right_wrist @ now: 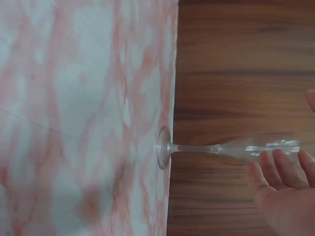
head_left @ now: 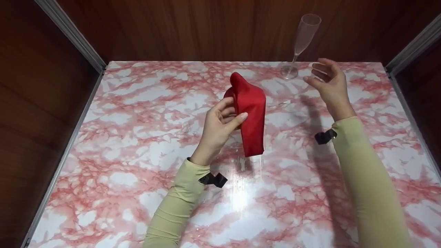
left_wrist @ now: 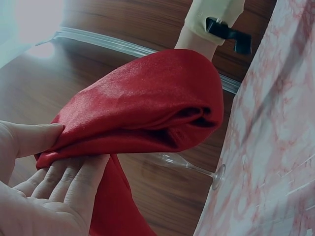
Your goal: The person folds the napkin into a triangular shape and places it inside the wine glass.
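Observation:
My left hand (head_left: 220, 124) pinches a folded red satin cloth (head_left: 253, 113) between thumb and fingers, above the middle of the table. In the left wrist view the red cloth (left_wrist: 142, 103) shows rolled folds at one end, and a tail hangs below the fingers. A clear champagne flute (head_left: 306, 36) stands upright near the table's back edge. My right hand (head_left: 330, 82) is raised just right of the flute, its fingers loosely bent and holding nothing. In the right wrist view those fingers overlap the bowl of the flute (right_wrist: 236, 149).
The table (head_left: 131, 148) has a red and white marbled top. Dark wood panels (head_left: 193, 31) rise behind it and at both sides, with metal strips at the corners. A bright light reflection lies on the table's front middle.

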Available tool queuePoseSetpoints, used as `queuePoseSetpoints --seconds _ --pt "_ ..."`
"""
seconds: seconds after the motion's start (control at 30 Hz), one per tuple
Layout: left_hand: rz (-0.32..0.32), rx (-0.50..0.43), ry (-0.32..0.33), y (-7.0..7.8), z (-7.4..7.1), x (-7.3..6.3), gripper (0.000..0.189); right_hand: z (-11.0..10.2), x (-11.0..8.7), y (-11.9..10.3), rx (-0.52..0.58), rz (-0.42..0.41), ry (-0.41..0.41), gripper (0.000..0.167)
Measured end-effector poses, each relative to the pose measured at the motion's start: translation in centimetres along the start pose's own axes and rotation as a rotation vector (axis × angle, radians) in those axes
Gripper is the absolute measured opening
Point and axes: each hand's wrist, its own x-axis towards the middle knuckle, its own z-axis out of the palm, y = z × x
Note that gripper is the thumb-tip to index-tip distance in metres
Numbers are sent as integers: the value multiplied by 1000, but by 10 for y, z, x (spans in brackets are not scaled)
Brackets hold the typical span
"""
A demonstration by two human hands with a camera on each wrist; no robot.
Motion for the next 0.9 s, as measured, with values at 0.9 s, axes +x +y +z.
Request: queuePoseSetpoints --seconds 0.9 --pt "32 -1 -15 -1 1 16 40 21 55 2 -193 57 73 77"
